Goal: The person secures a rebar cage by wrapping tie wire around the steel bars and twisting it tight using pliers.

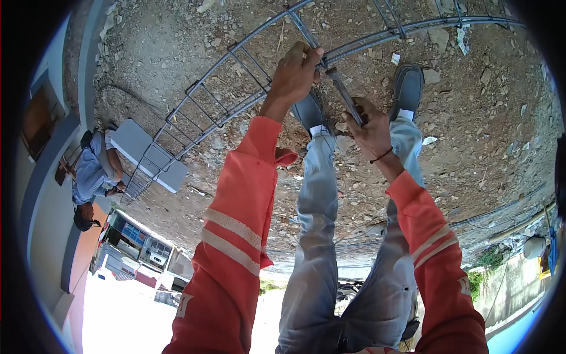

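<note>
In the head view, the left grip is closed around the steel reinforcement cage, fingers wrapped at a point where a crosswise stirrup meets the long bars. The right grip is closed on the lower part of a dark metal hand tool, possibly pincers. The tool's upper end points at that same joint, just beside the left fingers; whether it touches the steel I cannot tell. Both arms wear red sleeves with pale stripes, and a thin dark bracelet circles the right wrist.

The legs, in faded jeans, stand apart, with the dark shoes near the cage. Underfoot is brown bare ground, strewn with stones and pale scraps. The cage crosses in front of the feet, one end running off toward the upper right, the other passing over a grey slab at the left.

Beyond the slab, a co-worker in a light blue shirt and dark cap has their hands near that far end. Farther off are a building, a white vehicle, a concrete wall and bright sky, seen upside down.
</note>
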Motion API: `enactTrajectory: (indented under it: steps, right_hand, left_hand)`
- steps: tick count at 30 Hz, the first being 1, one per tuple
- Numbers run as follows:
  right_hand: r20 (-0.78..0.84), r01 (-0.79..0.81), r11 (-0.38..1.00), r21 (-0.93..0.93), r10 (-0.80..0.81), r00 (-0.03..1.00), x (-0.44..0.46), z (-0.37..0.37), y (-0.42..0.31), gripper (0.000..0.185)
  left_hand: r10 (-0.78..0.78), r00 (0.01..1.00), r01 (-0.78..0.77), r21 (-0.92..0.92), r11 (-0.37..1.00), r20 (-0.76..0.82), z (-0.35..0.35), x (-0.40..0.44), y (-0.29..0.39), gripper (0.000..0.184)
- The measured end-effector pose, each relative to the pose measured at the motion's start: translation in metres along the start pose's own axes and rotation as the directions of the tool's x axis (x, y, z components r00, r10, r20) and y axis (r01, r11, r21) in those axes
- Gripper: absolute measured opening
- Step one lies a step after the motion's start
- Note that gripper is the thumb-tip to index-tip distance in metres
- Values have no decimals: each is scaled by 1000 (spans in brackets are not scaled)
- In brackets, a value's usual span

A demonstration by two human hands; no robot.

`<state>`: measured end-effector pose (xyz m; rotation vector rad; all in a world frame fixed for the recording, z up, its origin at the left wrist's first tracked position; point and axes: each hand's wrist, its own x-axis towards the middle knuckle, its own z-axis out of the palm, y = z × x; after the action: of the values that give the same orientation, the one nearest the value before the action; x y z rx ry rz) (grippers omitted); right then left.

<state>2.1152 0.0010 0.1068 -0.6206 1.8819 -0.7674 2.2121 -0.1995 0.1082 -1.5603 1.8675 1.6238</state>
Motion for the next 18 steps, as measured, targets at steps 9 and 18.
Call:
enactTrajectory:
  steps: [9,18]
  right_hand:
    - [423,-348,922,172,250,871,-4,-25,25,32]
    - [802,-867,-102,488,-340,491,-33,-7,3,34]
  left_hand:
    - [33,999,-35,100,994,22,3,-1,-10,33]
    - [415,907,-366,349,863,-76,10,6,-25,32]
